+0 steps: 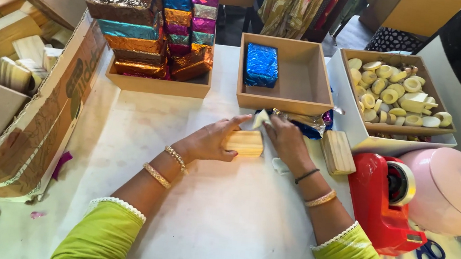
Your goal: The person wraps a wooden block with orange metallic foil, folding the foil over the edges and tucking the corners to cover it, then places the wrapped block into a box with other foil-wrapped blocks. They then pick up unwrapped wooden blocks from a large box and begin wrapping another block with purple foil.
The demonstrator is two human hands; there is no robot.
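A small pale wooden block (245, 142) lies on the white table (216, 213) between my hands. My left hand (209, 140) holds the block's left side, fingers reaching over its top. My right hand (287, 141) rests at the block's right end and pinches a folded white corner of wrapping (261, 118). Crumpled blue and silver foil (308, 124) lies just behind my right hand. Both wrists wear bangles, and my sleeves are green.
An open brown box (308, 100) behind holds one blue foil-wrapped block (261, 65). A tray (158, 85) carries stacked foil-wrapped blocks. A carton (43, 121) of bare wooden blocks stands left. At the right are a box of round pieces (397, 93), another wooden block (337, 152), a red tape dispenser (382, 202), a pink lidded pot (452, 190) and blue scissors (429, 254).
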